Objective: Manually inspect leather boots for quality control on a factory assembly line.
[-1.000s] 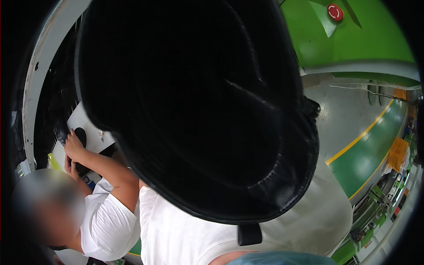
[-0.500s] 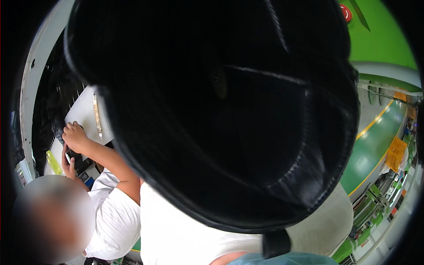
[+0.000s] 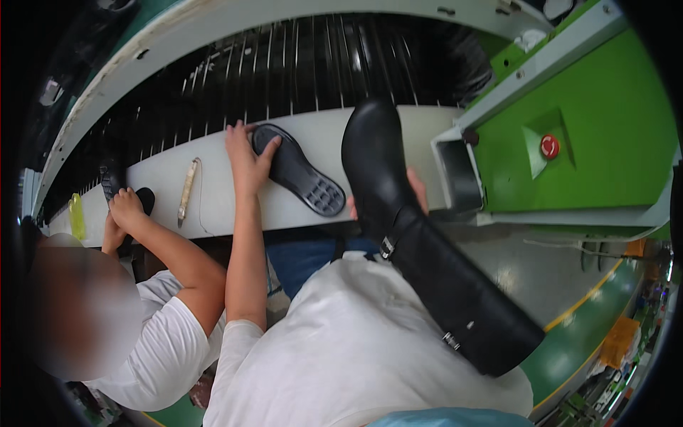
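- Black rubber shoe sole lies tread-up on the white bench, slanted, its heel end toward the person and its toe end toward the dark slatted conveyor
- left hand rests on the far end of the sole, fingers spread fairly wide and laid flat, thumb on the sole's edge; pressing rather than gripping
- tall black leather boot stands toe-down on the bench just right of the sole, not touching it, its long shaft leaning back over the person's white shirt; a buckled strap crosses the ankle and another buckle sits low on the shaft
- right hand is mostly hidden behind the boot at the ankle, only a few fingers showing on either side, wrapped around the boot and holding it
- slim pale tool with a brownish handle lies on the bench to the left of the left hand, a thin cord trailing from it
- co-worker in a white shirt sits at the left, both hands on a second black sole at the bench edge
- yellow-green object lies near the far left end of the bench
- green machine housing with a red round button stands to the right, with a grey open box at the bench's end
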Motion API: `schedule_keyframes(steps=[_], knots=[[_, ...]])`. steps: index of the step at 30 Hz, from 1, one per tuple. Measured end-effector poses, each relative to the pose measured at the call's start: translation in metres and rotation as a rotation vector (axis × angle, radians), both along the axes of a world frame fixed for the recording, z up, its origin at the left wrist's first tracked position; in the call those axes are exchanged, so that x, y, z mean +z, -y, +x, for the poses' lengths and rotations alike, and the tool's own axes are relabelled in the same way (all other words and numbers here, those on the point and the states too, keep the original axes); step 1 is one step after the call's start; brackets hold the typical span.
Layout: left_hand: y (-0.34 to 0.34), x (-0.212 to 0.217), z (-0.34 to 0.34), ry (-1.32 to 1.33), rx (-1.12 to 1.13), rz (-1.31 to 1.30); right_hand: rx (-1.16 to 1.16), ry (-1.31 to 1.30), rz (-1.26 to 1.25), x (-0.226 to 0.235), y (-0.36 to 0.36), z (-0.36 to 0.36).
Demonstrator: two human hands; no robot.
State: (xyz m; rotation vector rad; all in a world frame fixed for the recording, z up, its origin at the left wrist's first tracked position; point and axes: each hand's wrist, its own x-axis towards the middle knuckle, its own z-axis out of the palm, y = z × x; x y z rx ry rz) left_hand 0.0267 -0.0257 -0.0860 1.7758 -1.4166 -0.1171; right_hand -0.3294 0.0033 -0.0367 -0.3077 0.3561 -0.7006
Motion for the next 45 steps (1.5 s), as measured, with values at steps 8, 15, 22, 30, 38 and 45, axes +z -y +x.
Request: schedule_keyframes(steps=[8, 15, 22, 30, 38, 45], knots=[[-0.010, 0.142, -0.092, -0.935, -0.450, -0.216, 0.071, -0.084, -0.331, 0.029, -0.018, 0.021], [-0.023, 0.170, -0.115, -0.844, -0.571, -0.261, 0.052, -0.237, -0.543, 0.035, -0.026, 0.019], [-0.026, 0.175, -0.120, -0.812, -0.647, -0.244, 0.001, -0.249, -0.586, 0.038, -0.032, 0.019], [-0.035, 0.174, -0.131, -0.838, -0.739, -0.236, -0.016, -0.366, -0.659, 0.037, -0.028, 0.018], [-0.033, 0.174, -0.133, -0.801, -0.713, -0.230, -0.015, -0.328, -0.625, 0.039, -0.026, 0.019], [-0.032, 0.175, -0.131, -0.804, -0.714, -0.235, -0.024, -0.350, -0.640, 0.035, -0.025, 0.019]])
